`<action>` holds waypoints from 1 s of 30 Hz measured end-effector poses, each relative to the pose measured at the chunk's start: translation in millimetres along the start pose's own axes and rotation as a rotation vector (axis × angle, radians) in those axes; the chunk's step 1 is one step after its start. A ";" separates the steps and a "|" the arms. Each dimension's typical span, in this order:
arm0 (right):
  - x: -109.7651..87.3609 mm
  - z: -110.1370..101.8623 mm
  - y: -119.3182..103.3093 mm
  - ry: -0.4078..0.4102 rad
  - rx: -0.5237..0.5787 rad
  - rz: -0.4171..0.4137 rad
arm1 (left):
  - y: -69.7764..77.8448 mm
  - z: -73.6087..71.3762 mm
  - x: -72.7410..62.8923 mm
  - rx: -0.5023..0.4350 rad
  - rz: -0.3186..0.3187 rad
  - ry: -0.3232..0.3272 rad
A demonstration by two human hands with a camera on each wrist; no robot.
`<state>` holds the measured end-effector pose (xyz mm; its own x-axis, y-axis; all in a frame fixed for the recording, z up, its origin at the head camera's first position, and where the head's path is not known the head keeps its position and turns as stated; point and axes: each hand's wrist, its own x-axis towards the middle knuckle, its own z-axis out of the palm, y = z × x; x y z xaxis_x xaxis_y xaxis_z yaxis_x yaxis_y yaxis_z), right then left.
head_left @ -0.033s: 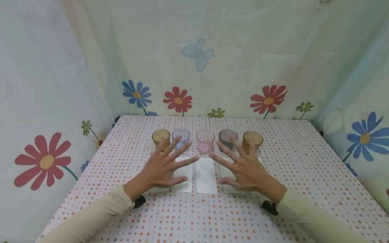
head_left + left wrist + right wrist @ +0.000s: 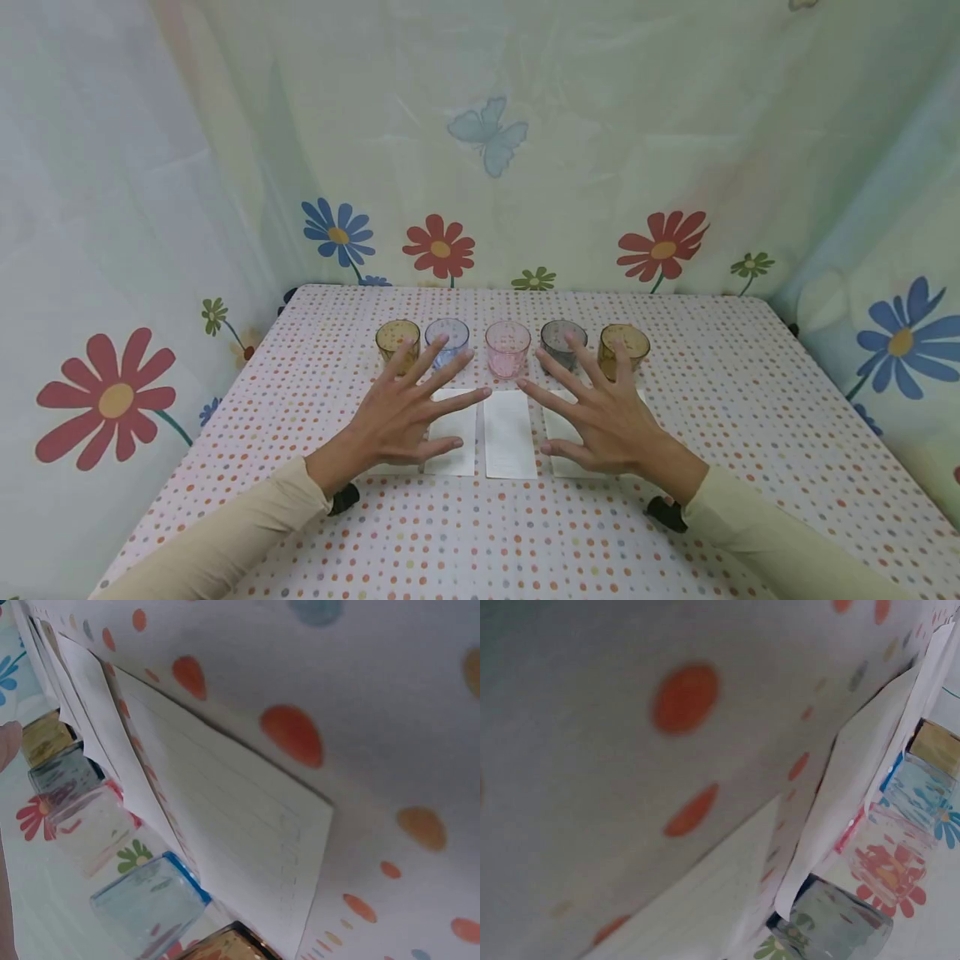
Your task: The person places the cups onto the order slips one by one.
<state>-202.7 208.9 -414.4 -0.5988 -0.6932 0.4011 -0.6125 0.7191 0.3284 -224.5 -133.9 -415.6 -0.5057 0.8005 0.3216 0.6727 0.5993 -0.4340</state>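
Observation:
Both hands are spread over the table with fingers fanned and nothing held. My left hand [image 2: 401, 417] hovers over white paper cards, its fingertips overlapping the left amber glass [image 2: 387, 337] and the blue glass [image 2: 442, 327]. Opposite it, my right hand [image 2: 611, 421] covers part of the cards on that side; its fingertips overlap the grey glass [image 2: 557, 333] and the right amber glass [image 2: 636, 343]. A pink glass [image 2: 507, 354] stands between the two hands. In front of it lies the middle white card [image 2: 510, 437]. Faint lines show on a card [image 2: 225, 795] in the left wrist view.
The glasses form one row across a dotted tablecloth [image 2: 465, 542]. Behind and on both sides hang curtains [image 2: 570, 150] printed with flowers and a butterfly. Dark wrist straps [image 2: 345, 498] show under the sleeves.

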 end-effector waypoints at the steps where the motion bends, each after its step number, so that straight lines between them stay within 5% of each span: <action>1: -0.6 0.8 -0.3 0.003 0.000 -0.001 | 0.2 0.5 -0.6 0.001 0.002 -0.004; 9: 2.2 4.2 -2.0 0.051 0.027 0.008 | 0.5 4.4 -6.7 -0.008 -0.032 -0.032; 20: 44.8 -0.6 -9.4 0.227 0.162 -0.022 | -12.1 0.5 -11.3 -0.229 -0.268 0.005; 30: 99.9 8.5 -27.5 0.122 0.294 0.002 | -27.3 -0.8 -17.7 -0.378 -0.397 0.081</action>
<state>-250.1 119.4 -390.7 -0.5450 -0.6677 0.5071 -0.7447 0.6634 0.0732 -233.5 -164.5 -408.7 -0.7268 0.5016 0.4692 0.5935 0.8025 0.0613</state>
